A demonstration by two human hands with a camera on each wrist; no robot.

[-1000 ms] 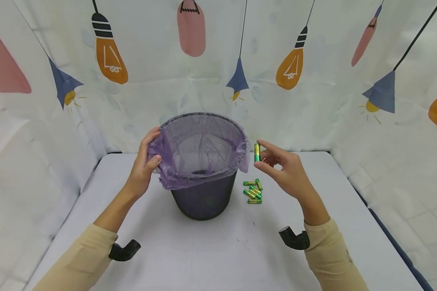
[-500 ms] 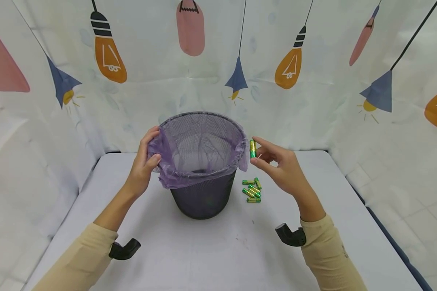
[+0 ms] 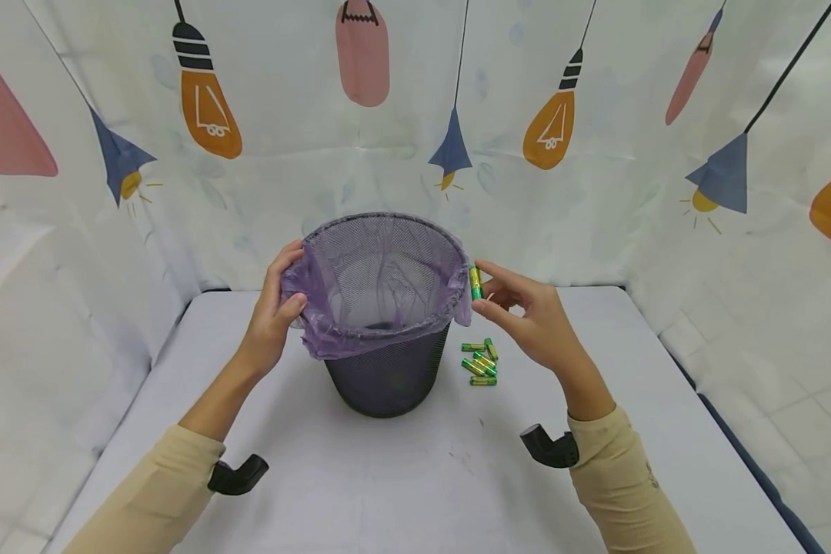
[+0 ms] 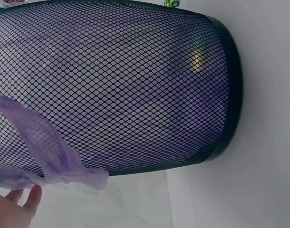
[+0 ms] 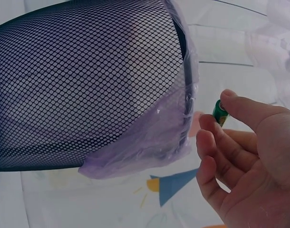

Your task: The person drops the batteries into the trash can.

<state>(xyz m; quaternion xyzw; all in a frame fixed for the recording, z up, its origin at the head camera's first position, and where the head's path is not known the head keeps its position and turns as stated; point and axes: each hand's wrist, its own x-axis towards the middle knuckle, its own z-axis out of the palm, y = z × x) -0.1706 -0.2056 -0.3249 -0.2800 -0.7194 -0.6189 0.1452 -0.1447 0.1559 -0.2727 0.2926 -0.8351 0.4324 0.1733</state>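
Observation:
A black mesh wastebasket (image 3: 384, 388) stands on the table, its mouth lined with a thin purple bin bag (image 3: 328, 327) folded over the rim. My left hand (image 3: 266, 323) grips the bagged rim at the left, thumb toward the near side. Between the thumb and fingertips of my right hand (image 3: 536, 319), a green and gold battery (image 3: 475, 283) is pinched upright, just right of the rim. The right wrist view shows the battery's (image 5: 221, 112) green end by the thumb, outside the bag. More batteries (image 3: 483, 363) lie in a small heap right of the wastebasket.
The table (image 3: 388, 485) has a white cover. Close behind it hangs a white curtain (image 3: 277, 200) printed with lamps and bulbs, with side walls left and right. Through the mesh in the left wrist view, a yellow-green blur (image 4: 197, 61) shows low down.
My right hand has carried the pinched battery leftward and slightly up to the bag's right edge. The left hand keeps its place on the rim, and the heap lies as before.

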